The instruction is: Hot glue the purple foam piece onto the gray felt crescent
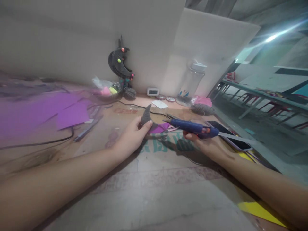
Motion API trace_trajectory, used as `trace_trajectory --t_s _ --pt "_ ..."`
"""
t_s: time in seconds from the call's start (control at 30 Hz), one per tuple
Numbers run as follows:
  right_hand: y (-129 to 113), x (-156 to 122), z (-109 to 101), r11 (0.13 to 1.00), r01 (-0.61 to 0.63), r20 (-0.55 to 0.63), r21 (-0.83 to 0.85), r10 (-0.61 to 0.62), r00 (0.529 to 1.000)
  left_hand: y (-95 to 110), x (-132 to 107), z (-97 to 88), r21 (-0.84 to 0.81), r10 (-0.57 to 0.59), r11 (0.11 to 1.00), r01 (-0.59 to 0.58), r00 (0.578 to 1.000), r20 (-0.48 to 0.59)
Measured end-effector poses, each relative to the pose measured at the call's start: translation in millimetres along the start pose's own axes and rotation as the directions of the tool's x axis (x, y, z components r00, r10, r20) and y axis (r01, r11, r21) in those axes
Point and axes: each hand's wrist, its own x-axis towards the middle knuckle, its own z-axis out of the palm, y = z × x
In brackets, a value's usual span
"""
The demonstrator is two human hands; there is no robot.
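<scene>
My left hand (132, 137) is closed on a grey crescent-shaped felt piece (146, 116), held upright just above the table. My right hand (206, 146) grips a blue glue gun (192, 127), whose nozzle points left toward the felt piece and ends a short way from it. A small purple sheet (159, 129) lies on the table under the nozzle. A black cable (141, 107) runs across the table behind the felt piece.
Purple sheets (69, 114) lie at the left. A bowl of bright pom-poms (107, 93) and a black crescent decoration (119, 62) stand at the wall. A clear jar (191, 85), a phone (229, 134) and a yellow sheet (261, 210) are at the right.
</scene>
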Motion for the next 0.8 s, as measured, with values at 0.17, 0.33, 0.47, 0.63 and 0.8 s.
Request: trace_trajectory --t_s 0.17,0.33,0.47,0.63,0.8 --pt "-21.2 -1.4 -0.4 0.989 -0.111 0.023 -0.098 0.114 0.993 2.2 -0.8 -0.2 -0.006 -0.027 1.000 0.027 1.000 0.002" --pt "-31.6 -0.2 -2.6 0.979 -0.143 0.036 -0.148 0.150 0.988 3.7 -1.4 0.8 -0.036 -0.034 0.999 0.034 0.999 -0.009" --pt "-29.6 0.1 -0.1 0.977 -0.183 0.065 -0.114 0.191 0.979 3.8 -1.9 0.7 -0.035 -0.038 0.999 0.039 0.999 0.007" --pt "-30.5 0.6 2.2 0.965 -0.230 0.042 -0.123 0.237 0.971 6.0 -2.7 0.8 -0.047 -0.062 0.997 0.063 0.998 0.025" --pt "-32.9 0.6 0.8 0.977 -0.188 0.050 -0.102 0.194 0.980 8.6 -1.9 1.4 -0.077 -0.087 0.993 0.090 0.995 0.043"
